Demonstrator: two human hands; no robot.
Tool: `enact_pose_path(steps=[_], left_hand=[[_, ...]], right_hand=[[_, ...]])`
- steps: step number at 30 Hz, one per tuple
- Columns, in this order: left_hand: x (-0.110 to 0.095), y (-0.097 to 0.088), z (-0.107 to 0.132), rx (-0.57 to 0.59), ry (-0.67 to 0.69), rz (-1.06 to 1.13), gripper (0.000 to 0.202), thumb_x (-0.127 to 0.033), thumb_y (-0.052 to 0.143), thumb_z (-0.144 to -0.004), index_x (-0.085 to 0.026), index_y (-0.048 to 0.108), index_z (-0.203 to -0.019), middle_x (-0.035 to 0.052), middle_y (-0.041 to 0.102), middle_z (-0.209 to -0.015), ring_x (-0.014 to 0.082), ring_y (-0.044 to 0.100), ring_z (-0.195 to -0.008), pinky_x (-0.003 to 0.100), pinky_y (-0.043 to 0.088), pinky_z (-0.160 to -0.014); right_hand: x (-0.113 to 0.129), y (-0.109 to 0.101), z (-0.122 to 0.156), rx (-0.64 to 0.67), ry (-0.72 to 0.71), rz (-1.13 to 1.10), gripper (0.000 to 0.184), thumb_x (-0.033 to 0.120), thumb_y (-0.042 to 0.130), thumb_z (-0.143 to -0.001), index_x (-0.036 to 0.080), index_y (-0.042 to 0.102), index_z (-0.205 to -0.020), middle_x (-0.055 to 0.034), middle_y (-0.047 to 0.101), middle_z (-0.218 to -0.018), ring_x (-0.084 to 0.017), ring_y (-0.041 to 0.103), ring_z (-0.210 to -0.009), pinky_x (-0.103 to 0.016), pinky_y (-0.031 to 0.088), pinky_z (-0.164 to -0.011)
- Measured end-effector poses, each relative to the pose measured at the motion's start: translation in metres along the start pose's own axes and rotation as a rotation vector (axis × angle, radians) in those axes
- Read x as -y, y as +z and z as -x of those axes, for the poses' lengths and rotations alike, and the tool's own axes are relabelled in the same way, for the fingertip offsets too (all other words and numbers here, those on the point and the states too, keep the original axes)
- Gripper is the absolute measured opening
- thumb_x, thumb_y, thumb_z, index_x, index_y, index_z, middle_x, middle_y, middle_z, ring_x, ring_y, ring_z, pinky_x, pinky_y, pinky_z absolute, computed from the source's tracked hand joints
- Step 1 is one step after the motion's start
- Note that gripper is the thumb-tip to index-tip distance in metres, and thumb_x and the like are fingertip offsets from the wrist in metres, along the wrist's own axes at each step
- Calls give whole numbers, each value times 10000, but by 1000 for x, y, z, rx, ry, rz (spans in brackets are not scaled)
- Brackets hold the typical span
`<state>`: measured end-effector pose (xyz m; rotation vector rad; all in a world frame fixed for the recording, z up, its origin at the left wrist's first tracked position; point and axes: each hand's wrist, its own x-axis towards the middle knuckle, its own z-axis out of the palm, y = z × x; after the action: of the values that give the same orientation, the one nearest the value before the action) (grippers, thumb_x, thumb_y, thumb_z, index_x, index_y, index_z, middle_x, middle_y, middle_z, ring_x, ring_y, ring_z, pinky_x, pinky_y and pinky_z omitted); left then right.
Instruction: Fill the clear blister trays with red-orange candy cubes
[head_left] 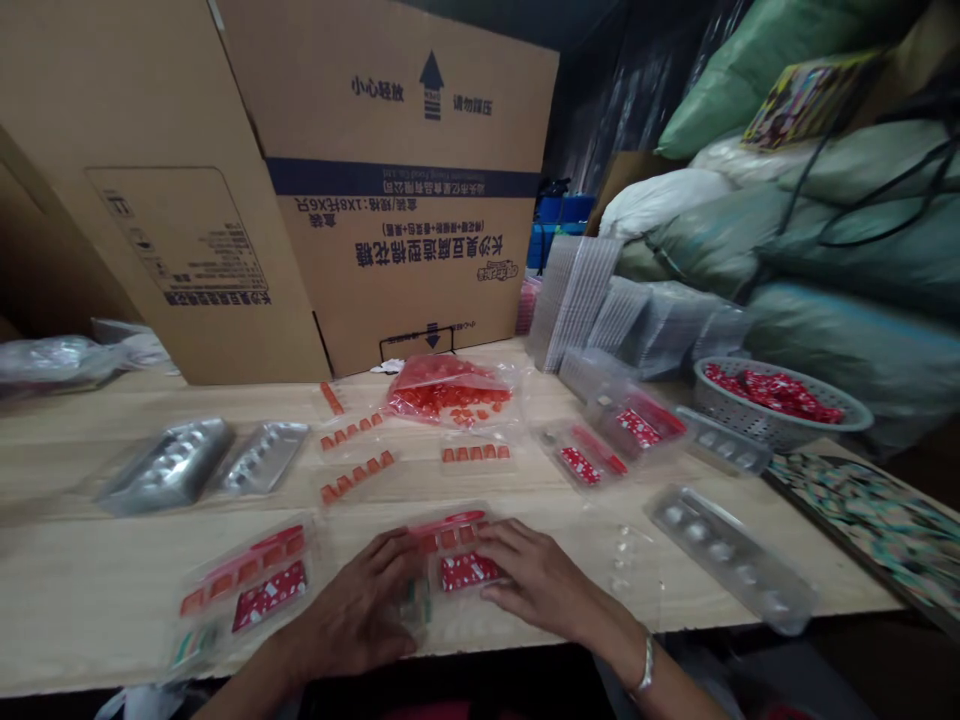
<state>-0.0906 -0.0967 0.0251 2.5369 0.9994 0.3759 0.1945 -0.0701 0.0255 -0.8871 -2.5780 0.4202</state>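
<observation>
In front of me lies a clear plastic tray [431, 560] holding a row of orange-red pieces, a red patterned packet [469, 571] and a pink-red strip along its far edge. My left hand [367, 602] is closed over the tray's left end, its fingers bent and covering part of the contents. At the right end my right hand [534, 575] grips the edge, fingers at the far side and thumb nearer me. A similar filled tray [251, 580] lies to the left, with a red packet and a small green-and-white item in it.
Several strips of orange pieces [356, 476] lie beyond my hands, before an open bag of them [450, 392]. Stacked clear trays [574, 300] and a basket of red packets [780, 430] stand right. A large carton [405, 250] blocks the back.
</observation>
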Motion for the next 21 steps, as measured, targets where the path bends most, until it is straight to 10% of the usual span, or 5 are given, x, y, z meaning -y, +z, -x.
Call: enact_pose_path(steps=[9, 15, 21], left_hand=[[17, -10, -11, -96, 26, -85, 451, -200, 475, -904, -239, 440, -1352, 106, 553, -1380, 246, 481, -1300, 420, 432, -1071], [18, -13, -14, -124, 33, -129, 418, -229, 525, -885, -233, 507, -1303, 114, 606, -1323, 248, 539, -1250, 384, 483, -1021], [27, -12, -11, -151, 50, -142, 464, -182, 559, -827, -268, 548, -1283, 80, 639, -1294, 237, 592, -1196, 322, 517, -978]], right_hand=[[16, -5, -8, -261, -101, 169, 187, 192, 500, -921, 151, 616, -1061, -132, 676, -1050, -249, 607, -1005, -409, 500, -879], [59, 64, -15, -194, -250, 262, 207, 255, 519, -927, 123, 610, -1058, -108, 702, -997, -227, 614, -893, -346, 517, -781], [32, 131, -38, -217, -138, 358, 160, 327, 640, -842, 196, 668, -930, -52, 695, -909, -210, 604, -831, -306, 527, -729]])
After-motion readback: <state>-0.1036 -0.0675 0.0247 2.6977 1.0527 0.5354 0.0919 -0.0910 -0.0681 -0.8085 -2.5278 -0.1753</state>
